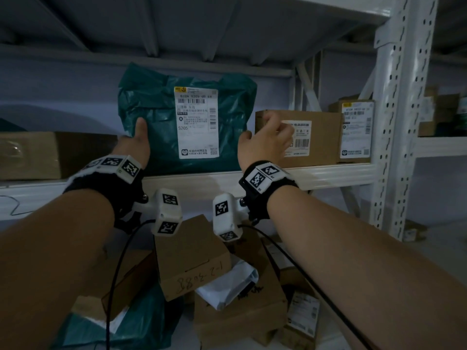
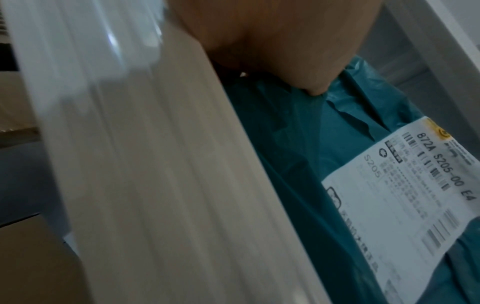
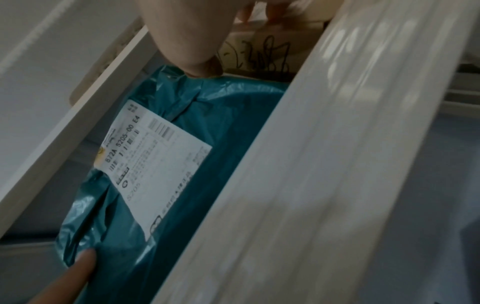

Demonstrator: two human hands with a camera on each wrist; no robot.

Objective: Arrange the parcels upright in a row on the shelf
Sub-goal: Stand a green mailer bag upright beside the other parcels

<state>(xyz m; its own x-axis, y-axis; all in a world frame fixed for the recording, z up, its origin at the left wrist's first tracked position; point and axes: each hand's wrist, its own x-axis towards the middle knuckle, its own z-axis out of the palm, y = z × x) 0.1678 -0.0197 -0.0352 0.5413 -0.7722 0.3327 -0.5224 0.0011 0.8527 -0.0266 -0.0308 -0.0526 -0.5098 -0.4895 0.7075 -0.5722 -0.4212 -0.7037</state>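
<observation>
**A:** Where is your parcel?

**B:** The green bag (image 1: 161, 127) stands upright on the shelf (image 1: 328, 176), its base just behind the front edge and its top close under the shelf board above. Your left hand (image 1: 135, 145) grips its left edge, thumb pressed on the front; the other fingers are hidden behind the bag.

**A:** And your right hand?

**B:** Your right hand (image 1: 265, 142) hangs just off the bag's right edge with fingers loosely curled, holding nothing. In the right wrist view its thumb (image 3: 192, 47) sits at the bag's corner; I cannot tell if it touches.

**A:** How much room do you have?

**B:** A brown box (image 1: 27, 155) lies to the left, with a gap between it and the bag. On the right a labelled box (image 1: 318, 137) sits just beside the bag, and another box (image 1: 356, 130) stands against the white upright post (image 1: 401, 117). Below the shelf, loose parcels (image 1: 202, 286) are piled on the floor.

**A:** What can you read?

**B:** The bag's white label (image 1: 197, 122) reads "872A S205-00 E4" with "S205" lower down, barcodes and small Chinese print too fine to read. A floor box (image 1: 192, 258) carries handwriting, seen upside down, roughly "1-2-3088". The labelled box shows a barcode; its text is blurred.
</observation>
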